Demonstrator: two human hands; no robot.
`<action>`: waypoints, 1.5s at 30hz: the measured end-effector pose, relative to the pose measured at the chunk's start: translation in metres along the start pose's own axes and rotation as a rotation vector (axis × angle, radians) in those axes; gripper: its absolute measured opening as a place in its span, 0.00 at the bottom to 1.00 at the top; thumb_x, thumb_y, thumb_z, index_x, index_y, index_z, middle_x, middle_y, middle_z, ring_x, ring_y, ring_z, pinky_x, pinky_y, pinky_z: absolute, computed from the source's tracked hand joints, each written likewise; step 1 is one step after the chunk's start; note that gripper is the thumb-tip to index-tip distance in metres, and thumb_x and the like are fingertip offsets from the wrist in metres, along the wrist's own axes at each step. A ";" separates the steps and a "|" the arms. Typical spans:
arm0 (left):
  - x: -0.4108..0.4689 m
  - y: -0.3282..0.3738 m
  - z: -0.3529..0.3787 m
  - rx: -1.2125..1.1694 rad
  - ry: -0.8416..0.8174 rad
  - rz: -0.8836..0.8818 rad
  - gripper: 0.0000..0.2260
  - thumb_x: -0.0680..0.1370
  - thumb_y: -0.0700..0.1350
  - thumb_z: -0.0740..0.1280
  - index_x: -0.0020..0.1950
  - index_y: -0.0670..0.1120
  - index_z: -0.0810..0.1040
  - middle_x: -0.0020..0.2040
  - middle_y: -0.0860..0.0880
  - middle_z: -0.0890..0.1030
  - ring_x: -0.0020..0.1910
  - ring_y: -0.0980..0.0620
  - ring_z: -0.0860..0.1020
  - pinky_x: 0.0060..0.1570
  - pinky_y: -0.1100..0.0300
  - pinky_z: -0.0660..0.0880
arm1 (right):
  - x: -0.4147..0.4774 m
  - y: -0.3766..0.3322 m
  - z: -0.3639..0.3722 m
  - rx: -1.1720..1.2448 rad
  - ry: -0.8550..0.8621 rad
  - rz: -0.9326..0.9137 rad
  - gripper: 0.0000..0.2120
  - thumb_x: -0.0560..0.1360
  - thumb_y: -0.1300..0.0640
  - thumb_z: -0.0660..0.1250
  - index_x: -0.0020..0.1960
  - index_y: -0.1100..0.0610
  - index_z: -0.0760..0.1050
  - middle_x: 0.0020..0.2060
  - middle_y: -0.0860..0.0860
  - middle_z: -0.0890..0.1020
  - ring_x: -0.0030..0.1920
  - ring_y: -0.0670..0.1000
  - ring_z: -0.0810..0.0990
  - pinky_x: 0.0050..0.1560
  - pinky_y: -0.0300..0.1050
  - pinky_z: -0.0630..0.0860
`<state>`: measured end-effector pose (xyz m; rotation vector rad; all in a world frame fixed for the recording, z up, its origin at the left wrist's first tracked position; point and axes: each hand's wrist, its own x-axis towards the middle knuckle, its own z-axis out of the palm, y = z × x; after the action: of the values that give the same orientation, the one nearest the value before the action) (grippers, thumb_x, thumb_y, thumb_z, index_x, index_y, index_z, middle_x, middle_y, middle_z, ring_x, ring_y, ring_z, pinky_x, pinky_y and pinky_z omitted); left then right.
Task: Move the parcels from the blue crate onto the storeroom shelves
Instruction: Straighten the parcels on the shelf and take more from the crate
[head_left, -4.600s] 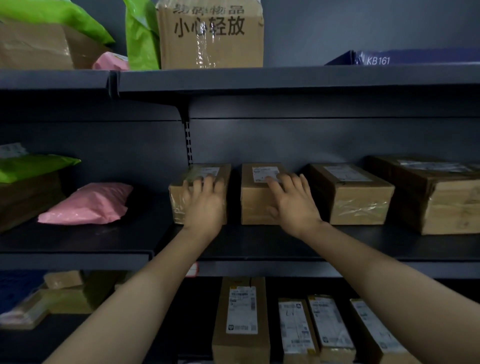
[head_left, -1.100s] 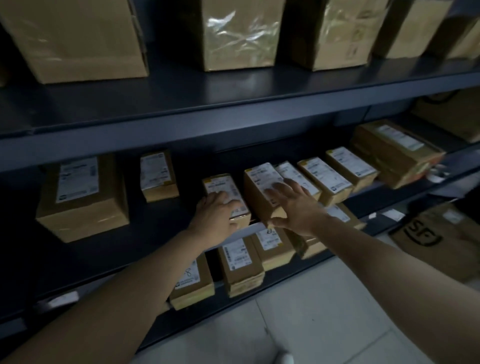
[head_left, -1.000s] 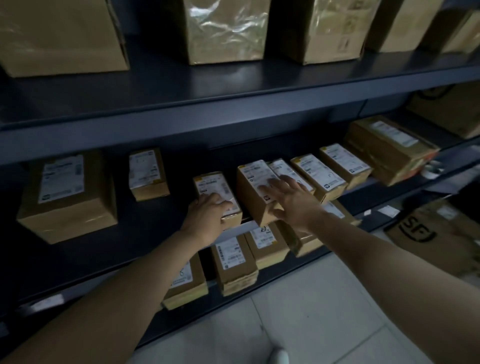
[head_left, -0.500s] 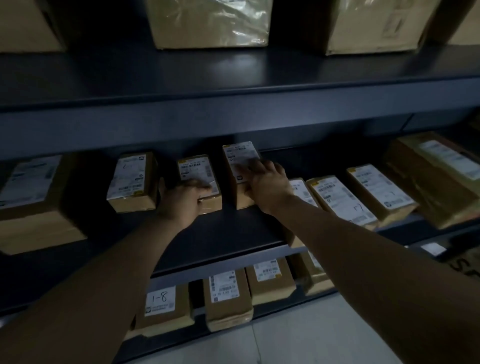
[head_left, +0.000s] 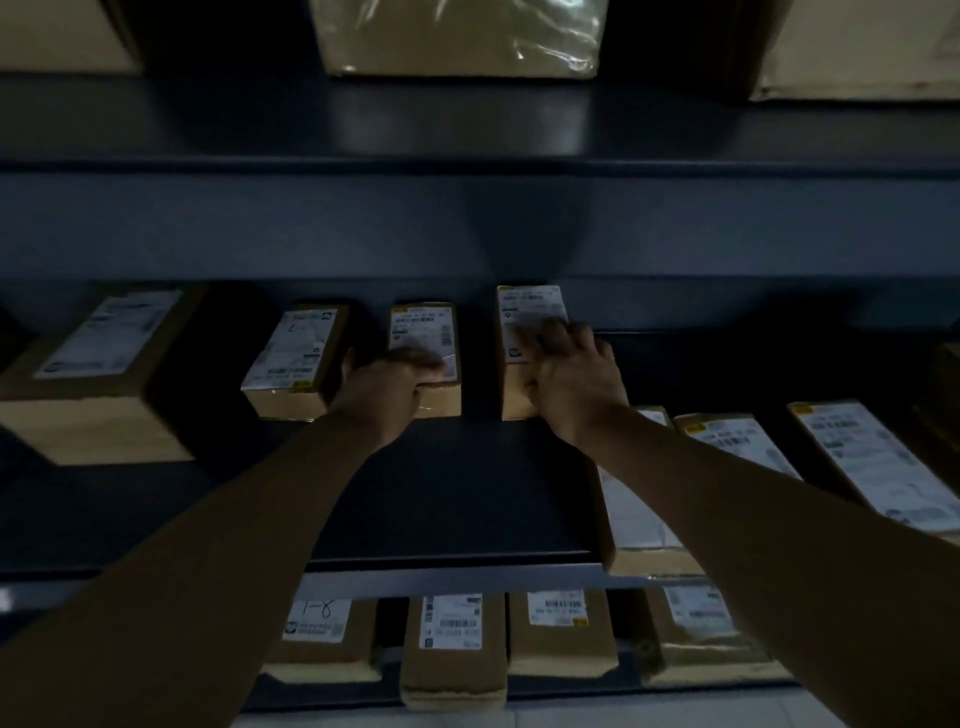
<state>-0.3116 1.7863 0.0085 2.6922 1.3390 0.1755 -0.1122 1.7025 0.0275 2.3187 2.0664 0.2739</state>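
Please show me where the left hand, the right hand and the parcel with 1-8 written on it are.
left hand (head_left: 387, 387), head view, on the back of the hand.
right hand (head_left: 574, 376), head view, on the back of the hand.
parcel marked 1-8 (head_left: 324, 657), head view, on the bare cardboard below its label.

So the left hand (head_left: 387, 387) grips a small parcel (head_left: 426, 332) on the dark shelf (head_left: 452, 499), and the right hand (head_left: 571, 379) holds the taller parcel (head_left: 530, 312) at its 3 o'clock. Another labelled box (head_left: 293, 358) sits just beside at 9 o'clock.

Cardboard parcels (head_left: 426, 358), paper labels (head_left: 532, 312); matt dark metal shelf (head_left: 457, 499).
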 end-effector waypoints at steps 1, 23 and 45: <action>0.000 0.001 -0.002 0.023 -0.007 -0.002 0.24 0.81 0.39 0.58 0.74 0.58 0.64 0.76 0.56 0.61 0.76 0.54 0.56 0.71 0.37 0.52 | -0.001 0.002 0.000 0.009 0.000 -0.012 0.36 0.78 0.53 0.64 0.79 0.50 0.47 0.73 0.57 0.58 0.70 0.61 0.61 0.65 0.56 0.66; -0.102 0.198 -0.051 0.070 -0.192 0.369 0.27 0.78 0.51 0.64 0.76 0.49 0.59 0.76 0.48 0.59 0.74 0.47 0.57 0.73 0.49 0.47 | -0.197 0.083 -0.066 0.082 -0.107 0.185 0.29 0.80 0.50 0.58 0.78 0.51 0.51 0.77 0.52 0.54 0.76 0.57 0.51 0.74 0.53 0.50; 0.024 0.259 0.028 0.082 -0.185 0.050 0.26 0.79 0.43 0.63 0.75 0.58 0.62 0.78 0.52 0.57 0.75 0.45 0.58 0.73 0.46 0.52 | -0.117 0.218 0.012 -0.014 -0.271 -0.011 0.33 0.79 0.48 0.59 0.78 0.47 0.47 0.78 0.55 0.51 0.76 0.63 0.49 0.75 0.63 0.42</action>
<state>-0.0897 1.6483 0.0253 2.7308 1.2522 -0.1243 0.0912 1.5617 0.0315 2.1928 1.9391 -0.0256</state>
